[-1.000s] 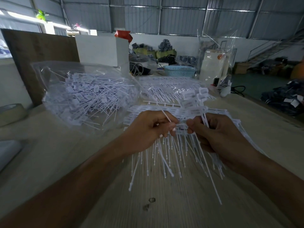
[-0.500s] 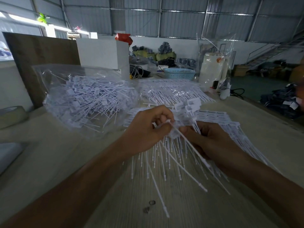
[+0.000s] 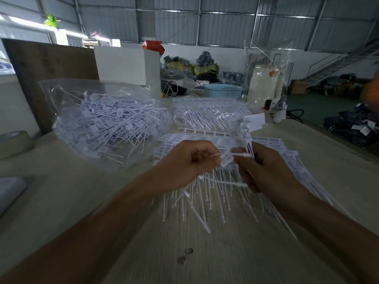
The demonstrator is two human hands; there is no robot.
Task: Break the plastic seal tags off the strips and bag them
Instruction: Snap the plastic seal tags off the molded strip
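Note:
A pile of white seal strips (image 3: 272,148) lies on the wooden table (image 3: 205,253) in front of me, tails fanning toward me. My right hand (image 3: 266,171) grips a bunch of tags (image 3: 246,128) that stands up above the pile. My left hand (image 3: 190,165) pinches one white tag (image 3: 226,158) beside that bunch, its thin tail hanging below the fist. A big clear plastic bag (image 3: 106,124), full of loose white tags, lies open on the table to the left.
More bagged strips (image 3: 209,113) lie behind the pile. A blue basket (image 3: 223,91), a white box (image 3: 127,66) and a white appliance (image 3: 262,85) in clear plastic stand at the back. A brown board (image 3: 49,74) leans at the left. The table's right edge runs diagonally.
The bunch in my right hand has tilted upright. My left hand has shifted its pinch from a long tail to a tag head by the bunch. Both hands stay close together.

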